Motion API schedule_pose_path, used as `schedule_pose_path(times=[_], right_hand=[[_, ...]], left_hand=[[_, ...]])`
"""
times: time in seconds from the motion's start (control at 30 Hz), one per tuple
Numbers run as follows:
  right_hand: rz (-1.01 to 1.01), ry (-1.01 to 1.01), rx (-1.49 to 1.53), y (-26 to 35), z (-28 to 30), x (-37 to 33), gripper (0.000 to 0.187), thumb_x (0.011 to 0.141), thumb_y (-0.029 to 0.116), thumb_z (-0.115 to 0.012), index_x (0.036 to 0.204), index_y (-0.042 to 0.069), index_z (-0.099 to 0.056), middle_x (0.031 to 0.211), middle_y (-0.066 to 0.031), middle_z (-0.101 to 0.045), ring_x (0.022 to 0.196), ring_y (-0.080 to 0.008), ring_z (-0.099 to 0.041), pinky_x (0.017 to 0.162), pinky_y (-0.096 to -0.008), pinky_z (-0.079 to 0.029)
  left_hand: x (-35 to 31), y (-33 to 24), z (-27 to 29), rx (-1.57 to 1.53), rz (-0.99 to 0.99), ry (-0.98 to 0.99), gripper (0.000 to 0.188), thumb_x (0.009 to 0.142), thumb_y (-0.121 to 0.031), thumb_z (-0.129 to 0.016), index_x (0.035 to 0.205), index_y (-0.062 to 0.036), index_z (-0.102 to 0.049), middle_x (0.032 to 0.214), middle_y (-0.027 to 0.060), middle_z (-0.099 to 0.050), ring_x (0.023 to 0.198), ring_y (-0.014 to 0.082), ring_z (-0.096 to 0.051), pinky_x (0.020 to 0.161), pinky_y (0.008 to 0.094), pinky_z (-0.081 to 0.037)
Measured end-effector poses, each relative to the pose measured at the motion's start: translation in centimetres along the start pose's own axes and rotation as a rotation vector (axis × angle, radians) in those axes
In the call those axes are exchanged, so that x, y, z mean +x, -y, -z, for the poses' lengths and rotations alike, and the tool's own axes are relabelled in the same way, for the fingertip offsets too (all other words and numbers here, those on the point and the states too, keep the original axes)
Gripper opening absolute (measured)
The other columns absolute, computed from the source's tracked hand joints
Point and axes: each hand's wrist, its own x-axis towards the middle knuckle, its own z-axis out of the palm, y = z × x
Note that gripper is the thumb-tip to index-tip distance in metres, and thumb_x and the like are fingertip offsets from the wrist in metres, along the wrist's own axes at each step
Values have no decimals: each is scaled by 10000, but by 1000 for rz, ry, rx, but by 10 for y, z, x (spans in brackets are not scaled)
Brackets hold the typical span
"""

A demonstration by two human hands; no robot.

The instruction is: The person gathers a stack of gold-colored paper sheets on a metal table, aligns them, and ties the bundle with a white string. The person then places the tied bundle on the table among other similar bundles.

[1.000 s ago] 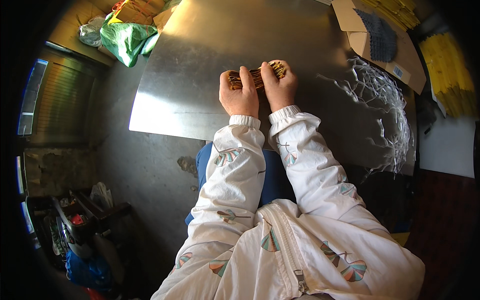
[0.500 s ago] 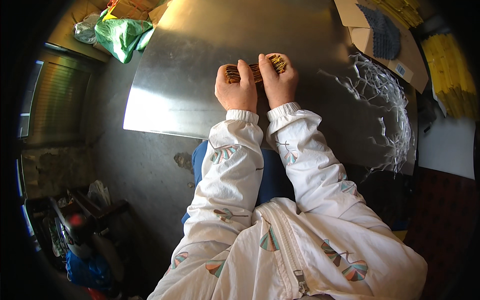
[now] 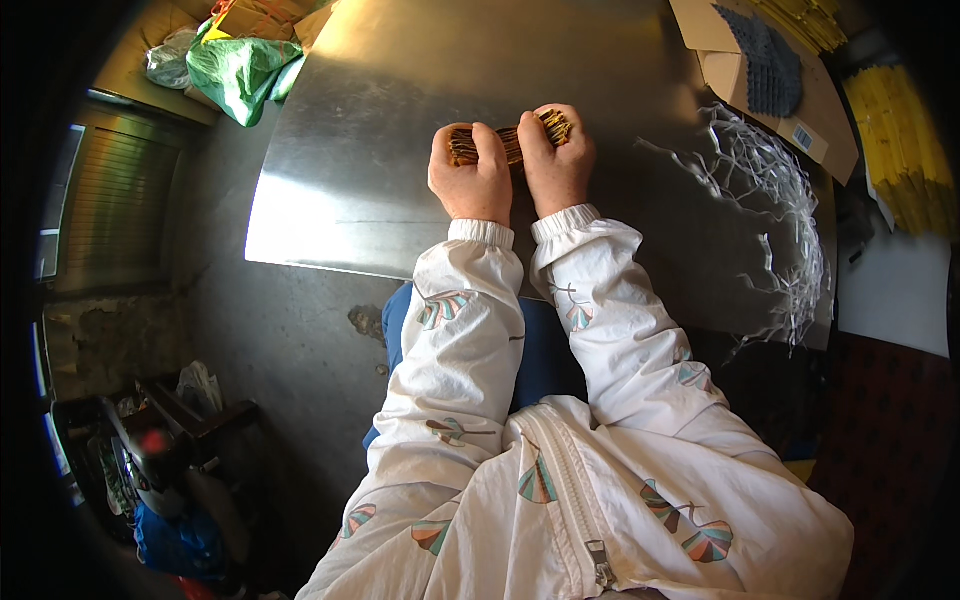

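Between my two hands is a thick bundle of thin layers (image 3: 511,146), dark brown and gold at the edges. Its exact kind I cannot make out. My left hand (image 3: 470,182) is closed round the left end, and my right hand (image 3: 560,172) grips the right end. Both thumbs lie along the near side, close to each other. The palms and fingers hide much of the bundle. It is held over a shiny metal tabletop (image 3: 390,130).
White stringy strips (image 3: 780,200) lie along the table's right side. Beyond them are a cardboard box (image 3: 720,75), a blue-grey textured piece (image 3: 768,70) and yellow bundles (image 3: 905,150). A green plastic bag (image 3: 235,75) sits at the far left. A vehicle with handlebars (image 3: 150,465) stands lower left.
Both hands have shifted only very slightly, still gripping the bundle. The layers at its ends look a little differently turned.
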Motion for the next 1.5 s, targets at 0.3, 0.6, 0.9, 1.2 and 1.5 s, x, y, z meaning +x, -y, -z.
schedule_pose_path(times=[0.3, 0.6, 0.9, 1.2, 1.5], right_hand=[[-67, 13, 50, 1, -1, 2, 130, 787, 126, -666, 771, 14, -602, 645, -98, -620, 567, -181, -599, 553, -310, -487], [-29, -13, 5, 4, -2, 3, 118, 788, 114, -640, 759, 7, -600, 638, -104, -625, 557, -182, -605, 540, -307, -486], [-60, 11, -7, 3, -1, 5, 95, 780, 94, -643, 779, 5, -609, 643, -90, -635, 567, -152, -616, 548, -287, -497], [53, 15, 67, 5, -4, 10, 100, 780, 95, -634, 766, -2, -614, 635, -99, -630, 558, -155, -610, 538, -288, -488], [81, 42, 75, 14, -6, 14, 116, 781, 99, -637, 731, 4, -593, 599, -81, -614, 535, -124, -591, 519, -286, -472]], left_hand=[[3, -2, -1, 139, -4, -19, 238, 814, -247, -671, 748, -29, -601, 620, 83, -629, 544, 186, -618, 550, 302, -496], [3, 0, -3, 32, -2, -36, 185, 832, -171, -652, 784, 4, -615, 668, 30, -635, 593, 88, -588, 566, 237, -489], [3, 1, -3, 24, -21, -18, 142, 820, -155, -642, 849, -20, -608, 732, 88, -662, 644, 168, -653, 613, 282, -518], [10, -1, -3, -79, -125, -29, 132, 840, -130, -618, 851, 1, -614, 707, 84, -654, 625, 145, -641, 603, 261, -515], [16, 1, -3, -88, -152, -33, 149, 855, -128, -616, 803, 9, -589, 634, 60, -633, 580, 108, -621, 544, 238, -497]])
